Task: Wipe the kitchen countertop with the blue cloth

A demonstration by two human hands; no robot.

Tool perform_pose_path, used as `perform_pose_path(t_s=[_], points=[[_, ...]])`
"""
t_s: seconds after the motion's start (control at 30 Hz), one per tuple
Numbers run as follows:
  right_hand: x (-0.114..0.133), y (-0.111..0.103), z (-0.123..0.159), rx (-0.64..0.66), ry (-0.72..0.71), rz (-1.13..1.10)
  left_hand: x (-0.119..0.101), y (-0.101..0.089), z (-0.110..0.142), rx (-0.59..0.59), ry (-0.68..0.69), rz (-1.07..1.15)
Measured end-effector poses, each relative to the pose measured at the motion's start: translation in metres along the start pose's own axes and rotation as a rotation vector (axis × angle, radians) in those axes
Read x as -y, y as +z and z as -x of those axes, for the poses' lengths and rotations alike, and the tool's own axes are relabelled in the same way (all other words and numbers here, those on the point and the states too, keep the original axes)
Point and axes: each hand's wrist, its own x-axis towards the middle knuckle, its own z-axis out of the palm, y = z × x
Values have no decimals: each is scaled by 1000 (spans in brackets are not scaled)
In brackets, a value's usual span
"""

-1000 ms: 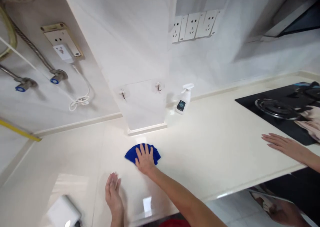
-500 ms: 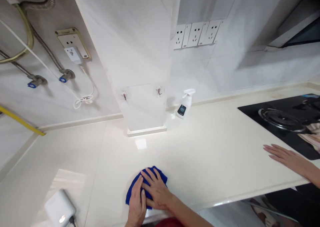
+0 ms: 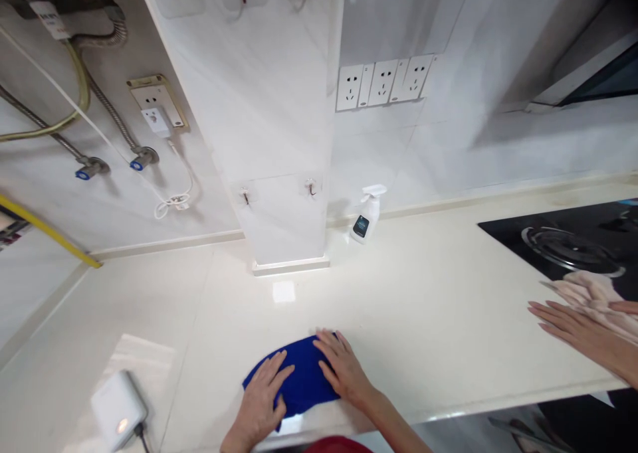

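Observation:
A blue cloth (image 3: 306,380) lies spread on the pale countertop (image 3: 399,320), close to its front edge. My left hand (image 3: 259,396) rests on the cloth's left end, fingers stretched out and thumb apart. On the right end lies my right hand (image 3: 343,370), its fingers extended over the cloth's edge. The two hands are apart, with the middle of the cloth showing between them.
A white spray bottle (image 3: 366,215) stands by the back wall. At the right, another person's hand (image 3: 573,330) lies on the counter beside a pale cloth (image 3: 591,293) at the black stove (image 3: 563,244). A white device with a cable (image 3: 118,410) sits front left.
My hands have moved apart from being together on the bunched cloth, which is now spread wider. The other person's pale cloth has come left onto the counter. The view has shifted slightly.

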Motion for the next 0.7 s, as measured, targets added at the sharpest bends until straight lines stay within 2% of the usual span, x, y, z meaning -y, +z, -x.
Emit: perform_pose_path(t_s=[0.07, 0.13, 0.17, 0.23, 0.3, 0.33, 0.4, 0.47, 0.53, 0.6, 0.7], points=[[8, -24, -6, -136, 183, -189, 18, -17, 7, 58, -40, 35], [23, -62, -9, -178, 315, -505, 34, -37, 13, 109, -116, 75], [35, -85, -10, -122, 334, -702, 38, -45, 13, 123, -153, 98], [65, -134, -7, 18, 264, -1064, 36, -52, 7, 102, -227, 156], [98, -180, 1, 54, 109, -1331, 19, -42, -7, 12, -338, 221], [113, -199, 7, 94, 72, -1384, 5, -31, -15, -47, -407, 233], [133, -229, 23, 166, 6, -1356, -24, 0, -30, -132, -523, 166], [140, -244, 41, 169, 36, -1268, -47, 29, -38, -218, -516, -38], [134, -245, 58, 96, 142, -1177, -58, 49, -39, -272, -451, -188], [123, -234, 68, 1, 249, -1110, -57, 55, -36, -273, -379, -263], [109, -214, 70, -86, 320, -1097, -47, 50, -32, -232, -333, -299]])
